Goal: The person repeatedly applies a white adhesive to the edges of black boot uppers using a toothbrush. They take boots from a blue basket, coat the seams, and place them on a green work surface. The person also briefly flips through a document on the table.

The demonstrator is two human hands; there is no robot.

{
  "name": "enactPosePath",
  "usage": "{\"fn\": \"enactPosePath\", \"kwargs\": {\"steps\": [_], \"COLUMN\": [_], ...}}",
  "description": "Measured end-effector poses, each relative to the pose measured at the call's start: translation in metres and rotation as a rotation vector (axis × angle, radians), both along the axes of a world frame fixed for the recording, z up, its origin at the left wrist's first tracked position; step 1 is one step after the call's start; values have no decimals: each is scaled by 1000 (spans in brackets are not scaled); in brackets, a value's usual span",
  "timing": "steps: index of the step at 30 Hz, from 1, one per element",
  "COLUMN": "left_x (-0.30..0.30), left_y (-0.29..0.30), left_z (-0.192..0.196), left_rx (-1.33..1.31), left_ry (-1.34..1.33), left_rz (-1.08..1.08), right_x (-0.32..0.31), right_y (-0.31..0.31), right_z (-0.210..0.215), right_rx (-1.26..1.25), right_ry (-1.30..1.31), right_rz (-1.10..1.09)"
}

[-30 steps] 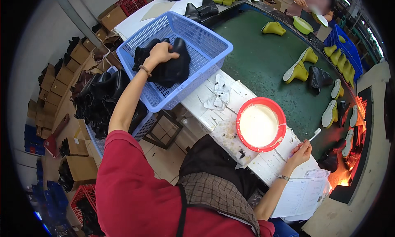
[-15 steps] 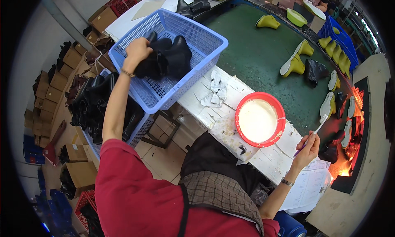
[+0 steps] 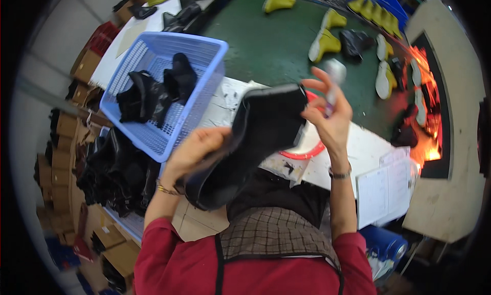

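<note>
A black ankle boot [image 3: 250,136] is held up in front of me, tilted, its shaft toward the upper right and its foot toward the lower left. My left hand [image 3: 197,149] is closed on its near left side. A brush [image 3: 332,93] with a purple handle and a pale, blurred head is gripped in my right hand [image 3: 330,116], whose fingers also reach the boot's shaft edge. Behind the boot, a red bowl [image 3: 307,153] of white paste is mostly hidden. More black boots [image 3: 148,95] lie in the blue basket [image 3: 166,39] on the left.
A green conveyor belt [image 3: 240,36] carries yellow boots [image 3: 325,44] and black ones toward a glowing orange heater [image 3: 429,126]. Papers [image 3: 383,187] lie at the right table end. A lower basket [image 3: 120,162] full of black boots stands at the left, with cardboard boxes [image 3: 66,126] beyond.
My left hand has left the basket with a black boot and brought it before me. My right hand, with the brush, has moved up and left to the boot. The view has shifted.
</note>
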State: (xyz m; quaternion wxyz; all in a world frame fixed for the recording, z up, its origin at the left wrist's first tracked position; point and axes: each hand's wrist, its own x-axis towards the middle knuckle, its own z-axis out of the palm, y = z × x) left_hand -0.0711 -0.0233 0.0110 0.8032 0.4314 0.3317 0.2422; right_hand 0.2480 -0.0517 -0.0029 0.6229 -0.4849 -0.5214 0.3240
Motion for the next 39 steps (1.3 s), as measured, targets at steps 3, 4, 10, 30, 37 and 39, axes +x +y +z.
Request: {"fn": "enactPosePath", "kwargs": {"steps": [3, 4, 10, 30, 37, 39], "left_x": [20, 21, 32, 61, 83, 83], "left_y": [-22, -29, -37, 18, 13, 14], "left_z": [-23, -26, -55, -34, -3, -1], "left_rx": [-90, 27, 241, 11, -6, 72], "left_ry": [101, 120, 43, 441, 289, 229], "left_rz": [-262, -312, -636, -223, -188, -81], "right_x": [3, 6, 1, 79, 70, 66], "right_y": [-7, -14, -31, -53, -44, -52], "right_z": [16, 15, -10, -31, -23, -28], "right_rx": [-268, -262, -185, 56, 131, 144], "right_ry": [157, 110, -336, -513, -571, -532], "right_rz": [268, 257, 162, -107, -133, -209]}}
